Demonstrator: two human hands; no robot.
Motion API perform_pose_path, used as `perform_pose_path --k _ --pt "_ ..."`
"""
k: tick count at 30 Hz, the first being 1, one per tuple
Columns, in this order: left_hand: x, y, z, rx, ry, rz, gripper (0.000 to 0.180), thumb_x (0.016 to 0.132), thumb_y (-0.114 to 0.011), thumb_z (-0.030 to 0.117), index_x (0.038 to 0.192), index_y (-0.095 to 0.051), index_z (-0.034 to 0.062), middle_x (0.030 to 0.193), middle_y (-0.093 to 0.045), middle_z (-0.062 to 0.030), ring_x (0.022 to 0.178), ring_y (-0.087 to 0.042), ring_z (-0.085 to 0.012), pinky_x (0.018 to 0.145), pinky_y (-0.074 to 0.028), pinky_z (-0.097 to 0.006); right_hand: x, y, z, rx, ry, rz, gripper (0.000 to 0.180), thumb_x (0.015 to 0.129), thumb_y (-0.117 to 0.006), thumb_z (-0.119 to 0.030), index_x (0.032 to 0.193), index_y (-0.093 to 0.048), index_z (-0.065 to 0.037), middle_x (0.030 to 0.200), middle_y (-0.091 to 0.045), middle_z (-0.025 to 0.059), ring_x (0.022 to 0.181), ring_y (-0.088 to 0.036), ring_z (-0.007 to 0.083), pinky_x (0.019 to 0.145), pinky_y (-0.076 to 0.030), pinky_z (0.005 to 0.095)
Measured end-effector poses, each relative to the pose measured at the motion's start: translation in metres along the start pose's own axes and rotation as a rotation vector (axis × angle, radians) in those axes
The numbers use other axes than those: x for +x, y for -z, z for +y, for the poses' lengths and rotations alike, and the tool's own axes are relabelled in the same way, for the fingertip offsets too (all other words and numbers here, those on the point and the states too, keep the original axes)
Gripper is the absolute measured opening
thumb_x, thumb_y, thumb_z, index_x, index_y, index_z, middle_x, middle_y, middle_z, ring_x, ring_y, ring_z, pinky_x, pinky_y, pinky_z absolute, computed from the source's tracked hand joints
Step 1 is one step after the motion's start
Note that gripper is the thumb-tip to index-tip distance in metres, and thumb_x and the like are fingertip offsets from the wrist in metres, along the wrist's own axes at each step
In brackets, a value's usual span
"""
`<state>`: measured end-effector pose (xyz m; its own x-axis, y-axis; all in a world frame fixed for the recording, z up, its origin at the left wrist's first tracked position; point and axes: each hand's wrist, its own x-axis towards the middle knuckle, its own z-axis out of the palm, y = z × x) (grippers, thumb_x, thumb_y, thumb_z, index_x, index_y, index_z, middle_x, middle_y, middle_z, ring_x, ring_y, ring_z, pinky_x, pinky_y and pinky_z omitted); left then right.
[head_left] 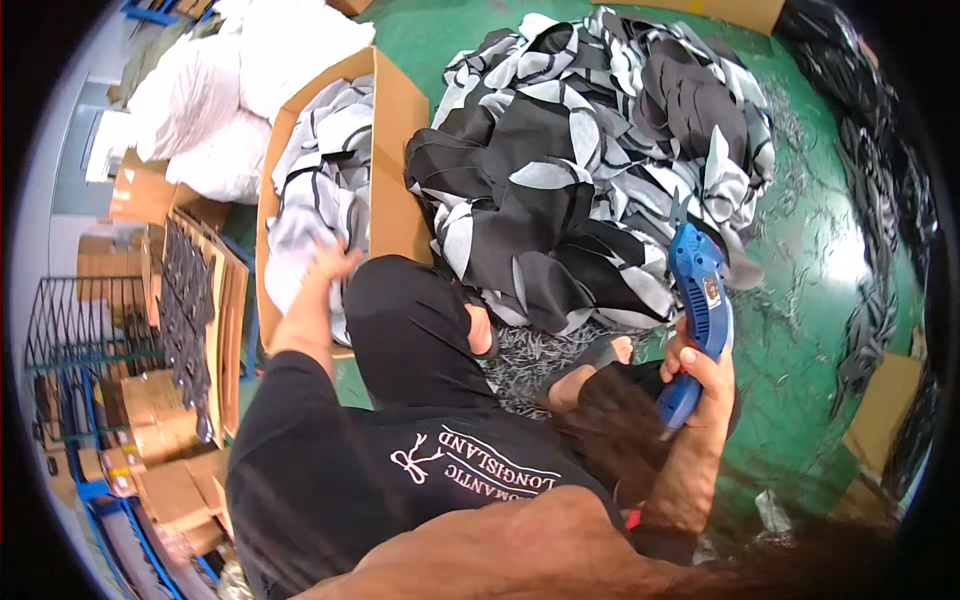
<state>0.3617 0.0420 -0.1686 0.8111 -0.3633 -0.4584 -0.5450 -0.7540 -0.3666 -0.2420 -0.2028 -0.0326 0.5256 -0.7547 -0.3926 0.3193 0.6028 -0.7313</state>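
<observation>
We are closing the fingers of our right hand (708, 378) around the handle of a blue power cutter (699, 270), whose tip is pointing away from us, toward the heap. The fingers of our left hand (332, 262) are looking loosely extended, though they are blurring, and we cannot tell whether they are pinching anything. They are hovering over or touching the pale cloth pieces (322, 150) that are lying inside an open cardboard box (400, 165), just beside our knee. Beyond the fingers, a broad heap of black and pale grey pieces (540, 200) is spreading over the green floor (775, 375), ahead of us and between the two hands. Thin scraps (525, 365) are lying between our feet. We are judging the work as partway along: the box is already holding many pieces, while far more are lying loose outside it. Farther left, white sacks (195, 95) are standing behind the box.
</observation>
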Motion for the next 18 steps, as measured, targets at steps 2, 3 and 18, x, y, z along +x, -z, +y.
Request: perform_pose_path --k 2,3,18 --pt "0.0 -0.024 -0.022 -0.032 -0.3 -0.008 0.065 0.084 -0.049 0.055 0.14 -0.041 0.0213 0.148 -0.027 -0.0215 0.14 -0.017 -0.0353 0.112 -0.016 -0.048 0.003 -0.002 0.0 -0.014 -0.003 0.013 0.046 0.066 -0.071 -0.016 0.102 -0.053 0.006 0.068 -0.052 0.0071 0.058 -0.051 0.0144 0.053 -0.044 0.0275" --pt "0.0 -0.038 -0.029 -0.035 -0.347 -0.025 0.062 0.085 -0.049 0.054 0.137 -0.043 0.0207 0.145 -0.031 -0.021 0.138 -0.021 -0.0346 0.111 -0.018 -0.047 0.005 -0.004 0.002 -0.015 -0.026 -0.005 0.046 0.065 -0.071 -0.017 0.101 -0.053 0.006 0.068 -0.053 0.0075 0.058 -0.051 0.0147 0.053 -0.044 0.0274" --pt "-0.04 0.163 0.181 -0.917 -0.684 -0.027 0.023 0.09 -0.057 0.022 0.104 -0.063 0.0042 0.091 -0.067 -0.004 0.078 -0.063 -0.013 0.07 -0.05 -0.026 0.007 -0.01 0.006 0.003 0.005 0.019 0.048 0.064 -0.074 -0.018 0.101 -0.055 0.006 0.07 -0.054 0.0079 0.056 -0.054 0.0152 0.054 -0.044 0.0263"
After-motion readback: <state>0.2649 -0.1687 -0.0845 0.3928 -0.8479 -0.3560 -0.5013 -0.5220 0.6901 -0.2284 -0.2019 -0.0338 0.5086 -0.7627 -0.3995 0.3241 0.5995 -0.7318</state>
